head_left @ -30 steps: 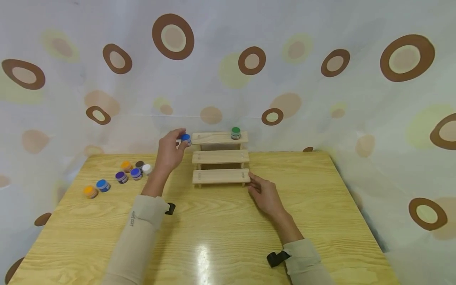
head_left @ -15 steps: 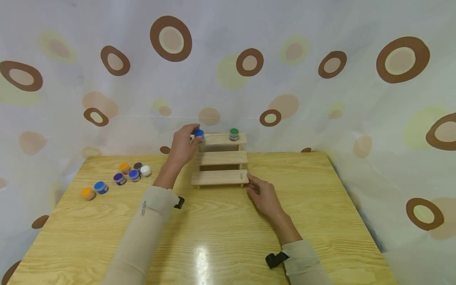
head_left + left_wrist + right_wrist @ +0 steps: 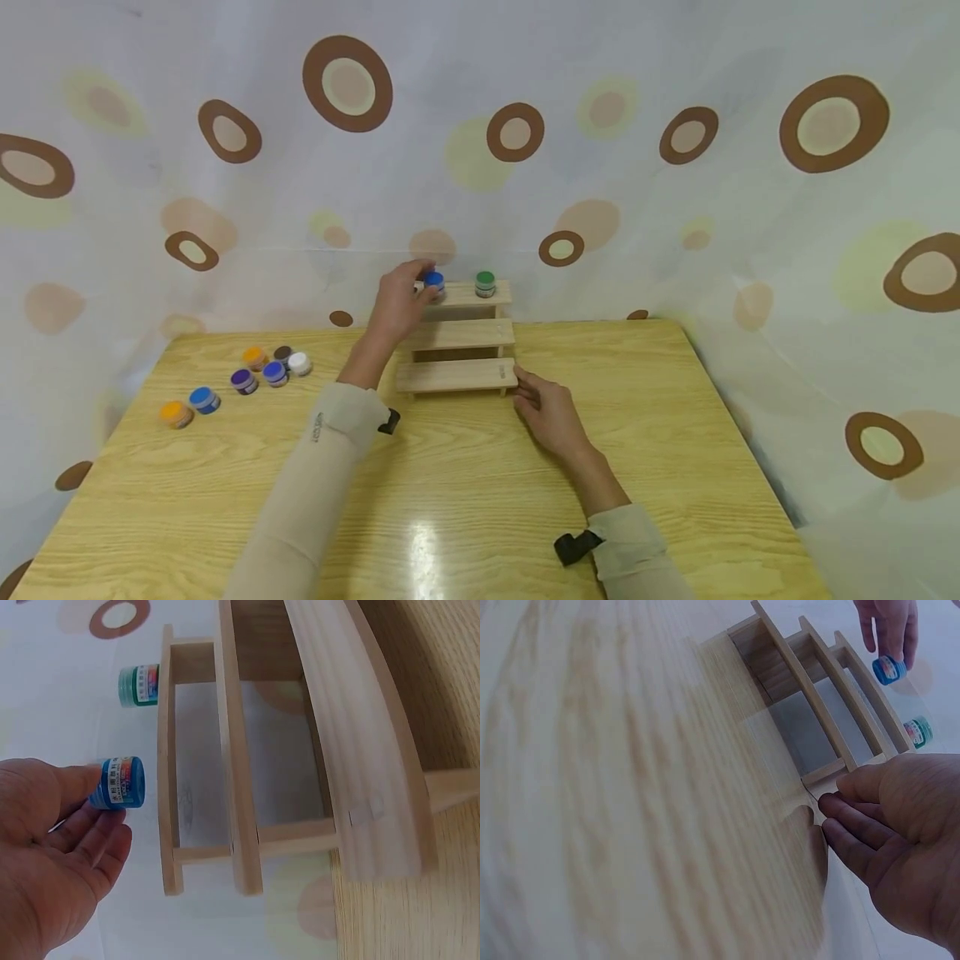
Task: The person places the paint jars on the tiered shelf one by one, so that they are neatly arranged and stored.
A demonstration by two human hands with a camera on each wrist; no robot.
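My left hand (image 3: 397, 304) pinches a small blue paint jar (image 3: 434, 282) between thumb and fingers at the top board of a three-tier wooden step rack (image 3: 456, 377). In the left wrist view a narrow gap shows between the blue jar (image 3: 120, 782) and the board's edge. A green paint jar (image 3: 485, 285) stands on that same board, toward its right end. Low at the front, my right hand (image 3: 553, 415) grips the right end of the bottom step with thumb and fingertips. The right wrist view shows the thumb of the right hand (image 3: 911, 840) at the board's end.
Several paint jars stand on the left of the wooden table (image 3: 465, 500): an orange one (image 3: 176, 413), a blue one (image 3: 204, 400), a purple one (image 3: 243, 382) and a white one (image 3: 299, 364) among them. A patterned sheet (image 3: 450, 192) hangs behind the rack.
My left hand has carried the blue jar rightward from beside the rack's left end to over the top board. The right hand has stayed at the bottom step.
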